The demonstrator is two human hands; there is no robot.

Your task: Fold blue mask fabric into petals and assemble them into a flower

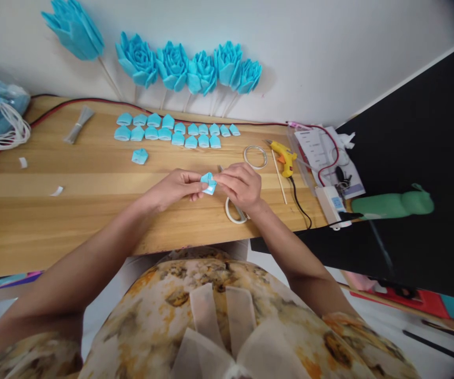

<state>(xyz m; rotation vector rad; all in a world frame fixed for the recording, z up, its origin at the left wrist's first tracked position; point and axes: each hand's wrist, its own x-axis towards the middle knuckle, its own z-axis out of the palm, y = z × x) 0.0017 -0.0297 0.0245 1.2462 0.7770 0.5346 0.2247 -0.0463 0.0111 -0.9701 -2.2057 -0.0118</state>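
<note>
Near the table's front edge, my left hand pinches a small light-blue folded petal between thumb and fingers. A white patch shows on the petal's lower part. From the right, my right hand has its fingertips closed on the petal's upper right edge. Under that hand lie scissors with white handles, partly hidden. A similar blue folded piece rests farther left. Behind it, two rows of blue folded petals lie side by side, larger at the left and smaller at the right.
Several blue flowers on sticks lean against the wall. To the right are a roll of tape, a thin stick, a yellow glue gun, a power strip and a green bottle. Tied thin strips lie left.
</note>
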